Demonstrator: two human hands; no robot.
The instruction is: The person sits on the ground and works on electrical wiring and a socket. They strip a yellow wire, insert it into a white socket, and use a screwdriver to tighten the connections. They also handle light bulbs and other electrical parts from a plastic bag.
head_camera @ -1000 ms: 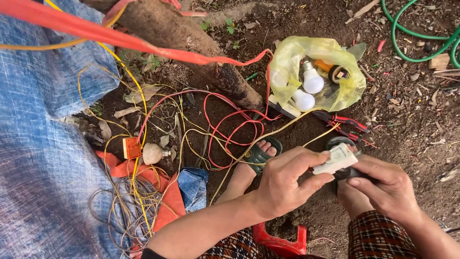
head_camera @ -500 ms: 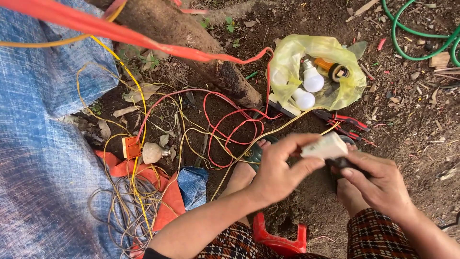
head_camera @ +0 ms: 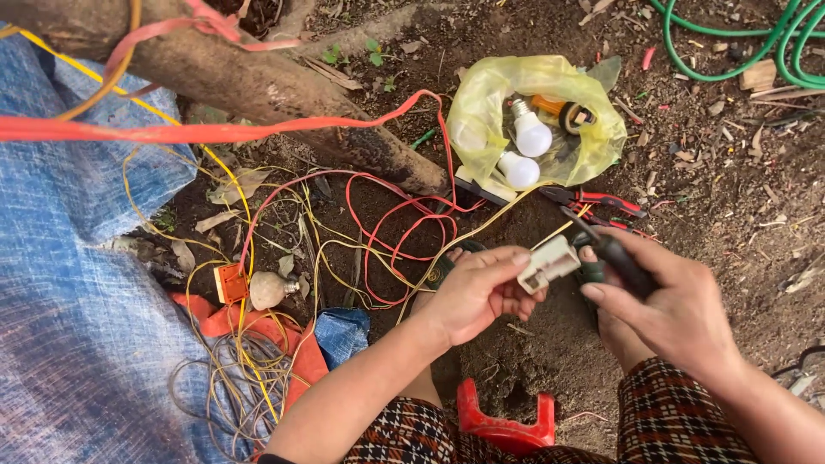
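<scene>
Left hand [head_camera: 477, 292] fingers are pinching small white plastic fitting [head_camera: 548, 263] by its edges; light, rigid. Right hand [head_camera: 662, 301] is clenching dark-handled tool [head_camera: 614, 254].

One package in view: a yellow plastic bag on the dirt, far right of centre.
Yellow plastic bag [head_camera: 481, 99], thin, crinkled, see-through, mouth open toward the near side; lies on bare soil just right of the tree root [head_camera: 258, 86]. Inside: two white bulbs [head_camera: 531, 136], one nearer, one farther, plus an orange-and-black fitting [head_camera: 567, 112] at the far side. A flat white piece [head_camera: 490, 185] pokes out at the bag's near edge. No labels, signs or screens visible.
</scene>
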